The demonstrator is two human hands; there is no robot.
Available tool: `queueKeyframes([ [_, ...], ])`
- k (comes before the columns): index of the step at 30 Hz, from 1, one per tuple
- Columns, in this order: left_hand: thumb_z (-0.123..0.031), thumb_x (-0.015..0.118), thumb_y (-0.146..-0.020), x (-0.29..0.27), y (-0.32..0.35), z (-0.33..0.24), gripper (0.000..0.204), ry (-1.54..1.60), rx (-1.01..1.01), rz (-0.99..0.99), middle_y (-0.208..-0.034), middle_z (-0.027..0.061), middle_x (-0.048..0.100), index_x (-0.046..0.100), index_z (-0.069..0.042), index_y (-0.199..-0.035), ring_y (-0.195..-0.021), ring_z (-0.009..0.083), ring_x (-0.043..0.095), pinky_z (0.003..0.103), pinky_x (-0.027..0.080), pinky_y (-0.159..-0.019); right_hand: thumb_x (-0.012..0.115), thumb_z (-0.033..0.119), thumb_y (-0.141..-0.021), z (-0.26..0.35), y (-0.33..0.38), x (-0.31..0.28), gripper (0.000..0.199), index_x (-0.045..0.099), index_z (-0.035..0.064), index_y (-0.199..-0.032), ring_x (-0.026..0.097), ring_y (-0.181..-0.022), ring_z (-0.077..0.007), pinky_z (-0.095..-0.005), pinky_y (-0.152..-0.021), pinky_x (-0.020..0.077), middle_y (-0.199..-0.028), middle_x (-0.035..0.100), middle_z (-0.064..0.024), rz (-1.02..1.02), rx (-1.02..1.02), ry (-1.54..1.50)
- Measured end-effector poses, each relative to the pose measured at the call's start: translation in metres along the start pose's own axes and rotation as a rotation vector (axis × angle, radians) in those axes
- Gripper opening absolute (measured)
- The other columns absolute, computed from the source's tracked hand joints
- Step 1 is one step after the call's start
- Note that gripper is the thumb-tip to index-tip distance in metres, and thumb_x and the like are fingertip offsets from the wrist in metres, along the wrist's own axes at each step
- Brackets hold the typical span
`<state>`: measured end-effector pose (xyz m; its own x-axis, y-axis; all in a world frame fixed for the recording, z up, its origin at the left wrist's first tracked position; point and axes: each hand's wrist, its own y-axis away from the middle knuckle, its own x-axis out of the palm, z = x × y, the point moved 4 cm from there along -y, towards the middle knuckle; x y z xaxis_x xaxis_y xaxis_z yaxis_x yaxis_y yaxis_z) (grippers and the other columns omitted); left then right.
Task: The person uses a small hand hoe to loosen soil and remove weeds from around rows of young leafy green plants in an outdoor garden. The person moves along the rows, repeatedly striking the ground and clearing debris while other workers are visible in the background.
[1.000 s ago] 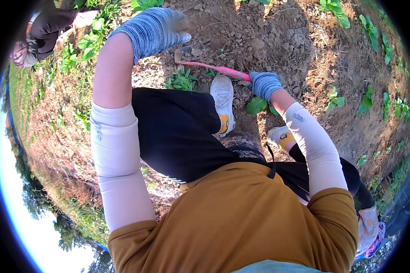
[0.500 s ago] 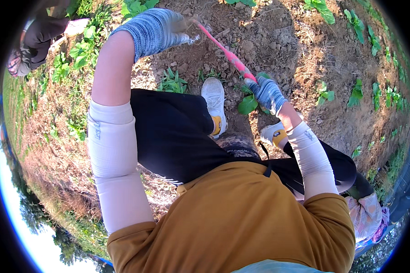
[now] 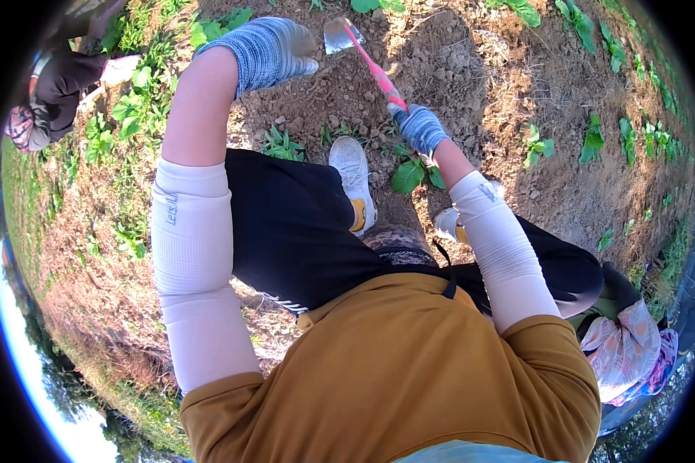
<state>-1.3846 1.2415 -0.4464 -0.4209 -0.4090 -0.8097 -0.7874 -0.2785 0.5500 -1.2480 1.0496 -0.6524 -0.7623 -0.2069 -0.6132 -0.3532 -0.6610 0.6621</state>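
My right hand (image 3: 420,130), in a blue-grey knit glove, is wrapped round the lower end of a small hand hoe's pink handle (image 3: 378,79). The hoe's flat metal blade (image 3: 342,36) is at the far end, over the bare soil and shining in the sun. To the left of the blade, my left hand (image 3: 278,52) wears a matching glove. Its fingers point right with a gap from the thumb, apart from the hoe, and nothing shows in them. A leafy green plant (image 3: 408,177) grows just below my right hand, near my shoes.
Rows of young leafy plants (image 3: 592,139) run along the right. Weeds (image 3: 283,144) grow beside my white shoe (image 3: 352,171). Another person (image 3: 63,83) crouches at the upper left, and a person in a patterned top (image 3: 622,347) is close at the lower right.
My right hand has moved left and up with the hoe, and its blade has come into plain sight. My left hand has shifted slightly right and is apart from the hoe.
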Motion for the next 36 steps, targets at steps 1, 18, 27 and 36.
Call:
queueKeyframes([
  [1, -0.034, 0.061, -0.082, 0.001, 0.001, 0.0, 0.037, -0.003, 0.013, -0.001, -0.093, 0.0148, 0.063, 0.059, -0.003, -0.105, -0.087, 0.0268, 0.061, 0.035, 0.048, -0.079, 0.039, 0.052, -0.088, 0.006, -0.002, -0.006, 0.057, 0.058, -0.0013, -0.095, 0.058, -0.086, -0.0404, -0.0446, -0.076, 0.0453, -0.085, 0.06, -0.0271, -0.056, -0.087, 0.103],
  [18, -0.032, 0.06, -0.083, 0.0, -0.02, -0.026, 0.032, 0.017, 0.132, -0.063, -0.087, 0.0134, 0.063, 0.06, -0.006, -0.102, -0.084, 0.0264, 0.061, 0.036, 0.047, -0.078, 0.041, 0.055, -0.087, -0.122, 0.055, -0.068, 0.058, 0.059, -0.0005, -0.089, 0.06, -0.08, -0.0388, -0.0433, -0.072, 0.0465, -0.079, 0.062, -0.0242, -0.238, 0.001, 0.215],
  [27, -0.032, 0.06, -0.082, 0.002, -0.041, -0.035, 0.034, -0.015, 0.109, 0.007, -0.088, 0.0144, 0.063, 0.06, -0.006, -0.103, -0.083, 0.0273, 0.061, 0.036, 0.047, -0.079, 0.043, 0.053, -0.086, -0.192, 0.092, -0.083, 0.053, 0.058, 0.0026, -0.095, 0.06, -0.084, -0.0369, -0.0439, -0.075, 0.0462, -0.086, 0.062, -0.0222, 0.002, 0.06, 0.457],
  [36, -0.032, 0.061, -0.082, 0.002, -0.07, -0.044, 0.035, -0.015, 0.051, 0.051, -0.092, 0.0141, 0.063, 0.059, -0.006, -0.105, -0.087, 0.0281, 0.06, 0.037, 0.046, -0.08, 0.047, 0.049, -0.085, -0.265, 0.132, -0.102, 0.046, 0.058, 0.0054, -0.094, 0.061, -0.079, -0.0376, -0.0455, -0.07, 0.0469, -0.081, 0.063, -0.0203, 0.023, 0.14, 0.607],
])
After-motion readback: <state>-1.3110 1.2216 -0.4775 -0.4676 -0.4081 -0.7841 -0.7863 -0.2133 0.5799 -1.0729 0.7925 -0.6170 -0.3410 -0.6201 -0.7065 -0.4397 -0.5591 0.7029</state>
